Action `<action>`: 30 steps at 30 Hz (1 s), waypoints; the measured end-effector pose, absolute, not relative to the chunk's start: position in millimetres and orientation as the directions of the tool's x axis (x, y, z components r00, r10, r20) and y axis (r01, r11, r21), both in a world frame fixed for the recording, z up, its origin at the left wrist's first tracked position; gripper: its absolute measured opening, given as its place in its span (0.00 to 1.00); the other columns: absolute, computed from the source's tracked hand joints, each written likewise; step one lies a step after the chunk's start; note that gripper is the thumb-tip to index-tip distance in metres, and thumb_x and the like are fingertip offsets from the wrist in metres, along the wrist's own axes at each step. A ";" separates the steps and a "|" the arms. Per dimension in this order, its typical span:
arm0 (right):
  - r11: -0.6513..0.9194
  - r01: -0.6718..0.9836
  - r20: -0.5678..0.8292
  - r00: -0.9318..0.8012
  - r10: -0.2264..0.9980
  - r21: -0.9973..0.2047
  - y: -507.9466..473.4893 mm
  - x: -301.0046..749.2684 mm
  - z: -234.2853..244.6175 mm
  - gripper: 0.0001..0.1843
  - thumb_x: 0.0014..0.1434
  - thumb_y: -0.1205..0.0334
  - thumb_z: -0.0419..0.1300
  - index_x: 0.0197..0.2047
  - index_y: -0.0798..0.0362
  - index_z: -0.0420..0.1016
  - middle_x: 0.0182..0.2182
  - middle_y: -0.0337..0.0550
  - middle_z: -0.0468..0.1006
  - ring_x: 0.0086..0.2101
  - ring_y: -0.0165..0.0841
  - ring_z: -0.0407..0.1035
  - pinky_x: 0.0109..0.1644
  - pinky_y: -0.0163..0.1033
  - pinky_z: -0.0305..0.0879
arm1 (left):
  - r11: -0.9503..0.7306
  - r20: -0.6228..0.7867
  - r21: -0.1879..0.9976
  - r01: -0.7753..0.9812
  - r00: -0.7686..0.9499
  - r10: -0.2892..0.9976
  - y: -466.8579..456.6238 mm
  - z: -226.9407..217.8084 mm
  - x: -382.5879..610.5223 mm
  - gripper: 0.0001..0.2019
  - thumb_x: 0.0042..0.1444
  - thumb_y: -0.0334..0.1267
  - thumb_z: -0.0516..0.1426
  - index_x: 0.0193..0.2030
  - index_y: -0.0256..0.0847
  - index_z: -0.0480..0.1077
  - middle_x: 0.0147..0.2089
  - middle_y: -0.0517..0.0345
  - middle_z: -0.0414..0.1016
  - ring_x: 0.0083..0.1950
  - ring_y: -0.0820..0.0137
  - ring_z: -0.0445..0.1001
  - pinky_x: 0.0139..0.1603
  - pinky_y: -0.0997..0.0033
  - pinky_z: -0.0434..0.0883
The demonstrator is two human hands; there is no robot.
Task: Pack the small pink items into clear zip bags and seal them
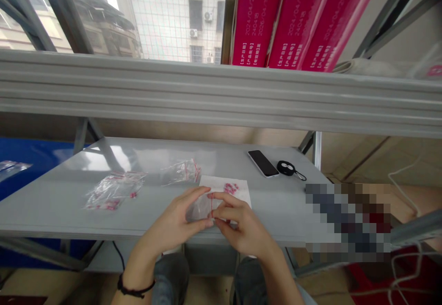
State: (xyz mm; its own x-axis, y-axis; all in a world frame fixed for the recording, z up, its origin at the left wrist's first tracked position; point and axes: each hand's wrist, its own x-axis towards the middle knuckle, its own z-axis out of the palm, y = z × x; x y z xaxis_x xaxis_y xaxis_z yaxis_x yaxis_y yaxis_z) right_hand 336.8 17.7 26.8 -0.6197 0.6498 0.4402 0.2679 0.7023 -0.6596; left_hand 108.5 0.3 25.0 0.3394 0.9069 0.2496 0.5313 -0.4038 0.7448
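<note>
My left hand [179, 224] and my right hand [238, 226] meet over the front edge of a grey shelf-table [62, 203]. Between their pinched fingertips they hold a small clear zip bag [201, 208] with a red seal line. Just behind the bag lies a white sheet of paper [241, 192] with a few small pink pieces [230, 187] on it. A black cord bracelet is on my left wrist.
Two piles of clear zip bags lie to the left [112, 190] and at centre [181, 171]. A black phone [263, 163] and a small black case [286, 167] sit at the back right. A grey shelf beam [221, 95] crosses above, with magenta boxes [293, 19] on it.
</note>
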 end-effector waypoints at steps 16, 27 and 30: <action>0.699 0.173 0.453 -0.649 0.611 -0.694 17.4 339.9 29.2 0.15 0.61 0.72 0.62 0.46 0.45 0.83 0.54 0.42 0.77 0.48 0.36 0.75 0.54 0.43 0.71 | -0.407 0.244 0.793 0.453 0.376 0.894 2.4 27.1 122.4 0.24 0.53 0.41 0.69 0.57 0.48 0.72 0.52 0.55 0.77 0.53 0.59 0.75 0.56 0.59 0.71; 0.616 0.481 0.551 -0.288 0.783 -0.624 48.5 367.7 6.3 0.20 0.65 0.68 0.56 0.59 0.48 0.74 0.49 0.50 0.80 0.47 0.41 0.74 0.54 0.49 0.72 | -0.398 0.285 0.772 0.495 0.290 0.914 4.2 19.1 118.4 0.27 0.54 0.43 0.67 0.60 0.50 0.69 0.59 0.52 0.74 0.59 0.57 0.73 0.62 0.53 0.68; 0.599 0.587 0.539 -0.302 0.786 -0.544 59.7 374.7 -6.8 0.19 0.64 0.72 0.53 0.52 0.49 0.79 0.48 0.49 0.79 0.48 0.41 0.74 0.55 0.49 0.71 | -0.403 0.295 0.764 0.504 0.282 0.913 5.2 15.1 117.5 0.28 0.54 0.41 0.68 0.61 0.50 0.68 0.59 0.53 0.74 0.59 0.58 0.73 0.63 0.54 0.67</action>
State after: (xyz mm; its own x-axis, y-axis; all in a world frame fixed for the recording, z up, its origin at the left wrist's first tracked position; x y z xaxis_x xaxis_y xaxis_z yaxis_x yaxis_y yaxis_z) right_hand 374.7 59.7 -6.8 -0.3020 0.7864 0.5389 0.5874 0.5987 -0.5445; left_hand 117.5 5.2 15.1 0.2819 0.9129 0.2951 0.5042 -0.4026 0.7640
